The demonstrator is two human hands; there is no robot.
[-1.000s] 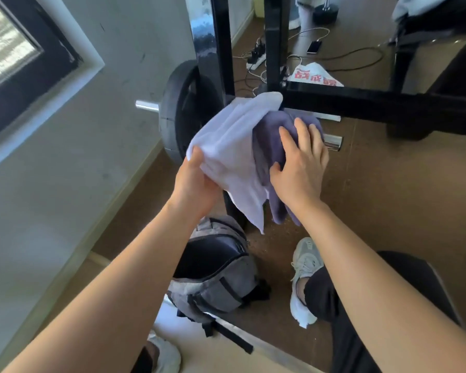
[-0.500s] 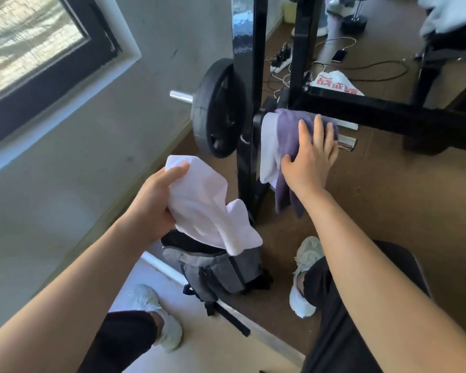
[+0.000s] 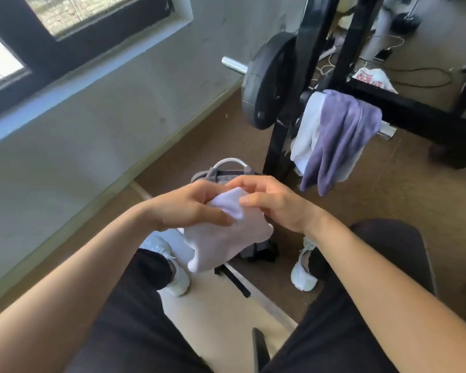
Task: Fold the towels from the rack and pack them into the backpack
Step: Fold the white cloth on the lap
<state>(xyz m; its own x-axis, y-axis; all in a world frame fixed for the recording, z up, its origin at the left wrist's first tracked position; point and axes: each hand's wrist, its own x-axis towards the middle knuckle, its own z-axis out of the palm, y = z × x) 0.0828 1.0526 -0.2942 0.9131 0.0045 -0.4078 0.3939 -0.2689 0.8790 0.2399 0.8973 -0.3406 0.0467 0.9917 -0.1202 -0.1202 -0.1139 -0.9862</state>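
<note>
A white towel hangs bunched in front of me, above my knees. My left hand grips its upper left part, and my right hand pinches its top edge from the right. The grey backpack stands on the floor just behind the towel, mostly hidden by it and my hands. On the black rack's bar a purple towel is draped over another white towel.
A black weight plate sits on a chrome barbell left of the rack post. A grey wall with a dark-framed window runs along the left. Cables and a white bag lie behind the rack. My feet in white shoes flank the backpack.
My left hand pulled the white towel off the rack and brought it down in front of me. My right hand left the purple towel and joined on the white one.
</note>
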